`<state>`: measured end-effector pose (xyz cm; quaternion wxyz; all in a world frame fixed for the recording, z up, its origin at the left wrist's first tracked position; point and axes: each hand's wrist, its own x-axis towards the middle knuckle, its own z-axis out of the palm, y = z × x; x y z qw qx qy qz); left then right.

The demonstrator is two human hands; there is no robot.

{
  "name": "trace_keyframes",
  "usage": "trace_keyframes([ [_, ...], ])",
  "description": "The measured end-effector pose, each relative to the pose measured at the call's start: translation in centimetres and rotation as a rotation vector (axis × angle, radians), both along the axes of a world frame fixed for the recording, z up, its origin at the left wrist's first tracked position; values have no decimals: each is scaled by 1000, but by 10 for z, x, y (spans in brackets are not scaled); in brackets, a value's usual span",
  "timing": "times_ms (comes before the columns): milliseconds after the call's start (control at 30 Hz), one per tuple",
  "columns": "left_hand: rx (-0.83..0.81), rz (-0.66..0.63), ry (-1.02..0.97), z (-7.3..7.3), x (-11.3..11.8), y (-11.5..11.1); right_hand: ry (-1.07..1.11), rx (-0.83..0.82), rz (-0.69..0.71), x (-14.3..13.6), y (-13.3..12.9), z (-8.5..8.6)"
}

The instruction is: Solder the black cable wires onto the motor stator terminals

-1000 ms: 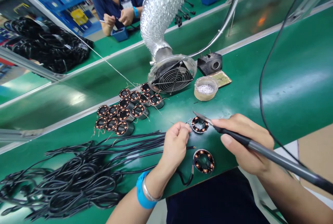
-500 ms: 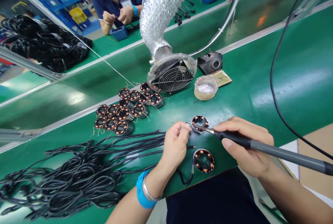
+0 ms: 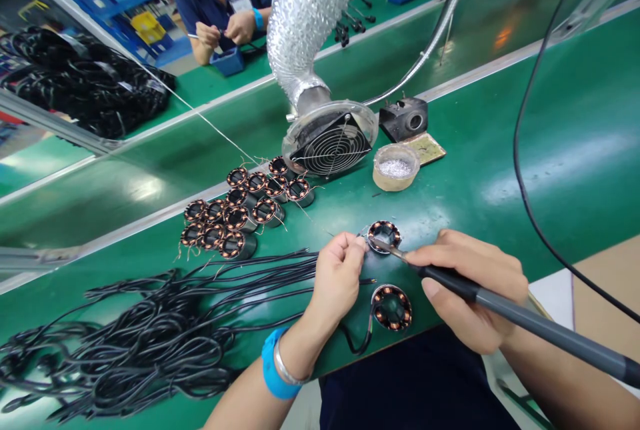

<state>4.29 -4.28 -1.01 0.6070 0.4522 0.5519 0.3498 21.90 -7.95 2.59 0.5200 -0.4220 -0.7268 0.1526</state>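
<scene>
Here at the green counter (image 3: 465, 183), all eyes on one copper-wound ring (image 3: 385, 224), lying flat between the person's two hands; take that ring as the clock's centre. At eight o'clock, the left hand (image 3: 343, 270): fingers curled, thumb and forefinger pinched tight on thin wire ends (image 3: 363, 237) right beside the rim! Over at four, the right hand (image 3: 470, 290) is closed like a pen grip around the soldering iron (image 3: 530, 313), its tip slanting across the ring towards nine; whether it touches, I can't tell.

Down at six sits a second ring (image 3: 406, 308), a dark cable attached. Straight up at twelve, a round dish (image 3: 396, 181) of silvery material, a black holder (image 3: 403, 122) beyond it. Fan grille (image 3: 336, 147) at eleven, under a foil duct (image 3: 295, 23). Between nine and ten, a crowd of wound cores (image 3: 237, 218); at eight, farther out, a tangle of black cables (image 3: 145, 337).
</scene>
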Motion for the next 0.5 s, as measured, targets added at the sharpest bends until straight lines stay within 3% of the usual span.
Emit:
trace_keyframes([
  [333, 9, -5, 3, 0, 0, 0, 61, 109, -125, 7, 5, -9],
  [500, 5, -1, 1, 0, 0, 0, -75, 190, -416, 19, 31, -32],
])
